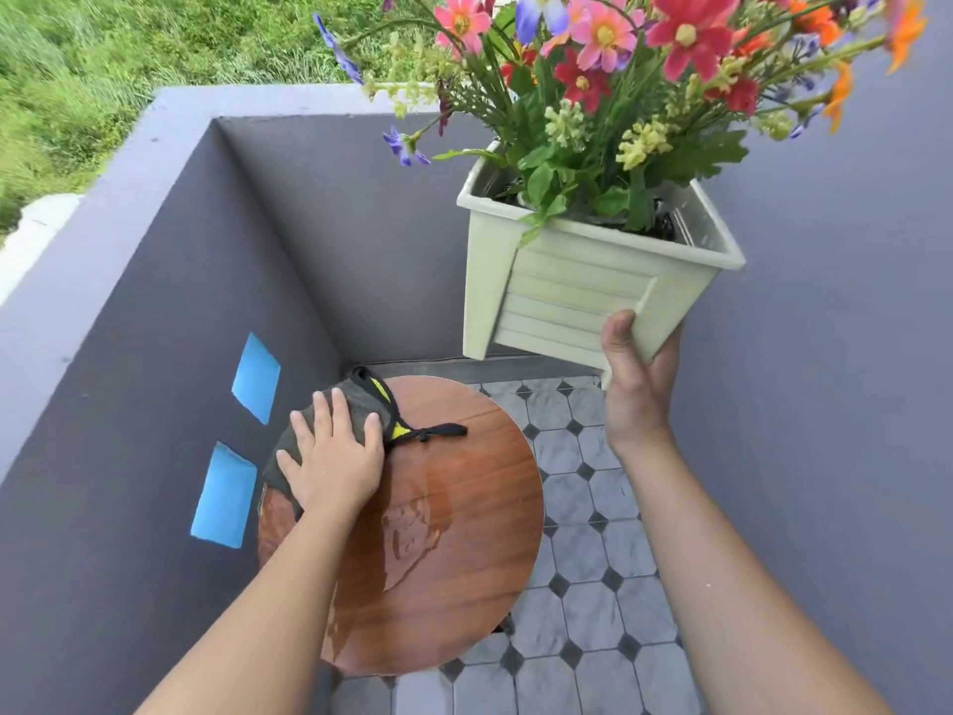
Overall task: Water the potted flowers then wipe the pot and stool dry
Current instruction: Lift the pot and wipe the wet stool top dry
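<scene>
Grey walls point(154, 281) close the balcony corner on the left and far side, and the floor point(593, 549) has grey tiles. The round wooden stool point(464, 482) stands near the left wall, with a film of water in the middle of its top. Your right hand point(637, 374) grips the bottom corner of the pale green pot point(562, 296) with flowers point(608, 69), tilted in the air, right of the stool. Your left hand point(330, 461) lies flat, fingers spread, pressing the dark cloth point(361, 405) on the stool's far left edge
</scene>
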